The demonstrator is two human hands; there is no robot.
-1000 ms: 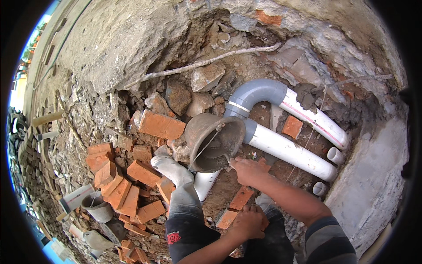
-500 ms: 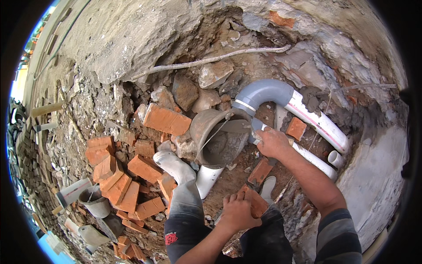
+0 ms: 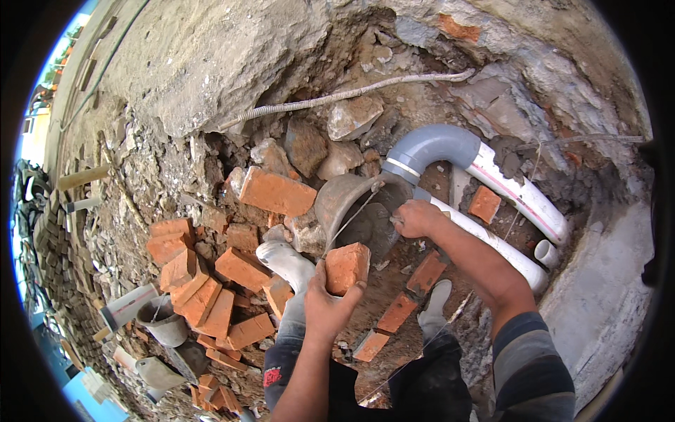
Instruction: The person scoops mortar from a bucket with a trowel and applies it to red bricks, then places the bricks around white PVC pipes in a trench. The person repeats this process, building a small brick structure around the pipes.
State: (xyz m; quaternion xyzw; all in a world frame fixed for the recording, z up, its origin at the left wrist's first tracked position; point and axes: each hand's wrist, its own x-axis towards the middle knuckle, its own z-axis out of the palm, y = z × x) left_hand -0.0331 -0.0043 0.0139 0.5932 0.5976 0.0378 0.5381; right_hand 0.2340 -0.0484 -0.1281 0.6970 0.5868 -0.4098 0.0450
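Near the mouth of the worn bucket [image 3: 336, 204], I saw that the left hand [image 3: 329, 307] had brought up a red brick [image 3: 347, 269]. Half a second before, this brick was low, close to the knees, with the palm laid over it; now it was raised just beside the bucket, gripped between the thumb and the fingers, with its upper part free of the hand. The right hand [image 3: 420, 218] had changed less: it had come away from over the white pipe [image 3: 492, 246] and was at the bucket's rim, clenched around a small tool [image 3: 396, 220]. Earlier a flat blade showed across the mouth, but now I could not tell it from the grey mortar [image 3: 369, 228] inside. In my judgement, this change mattered, because brick and mortar were now close together, and the uncovered side of the brick could be reached easily with the tool. I could not see fresh mortar on the brick from my side. Below, a short row of bricks [image 3: 397, 312] lay on the earth near the right boot [image 3: 436, 302], apart from both hands.
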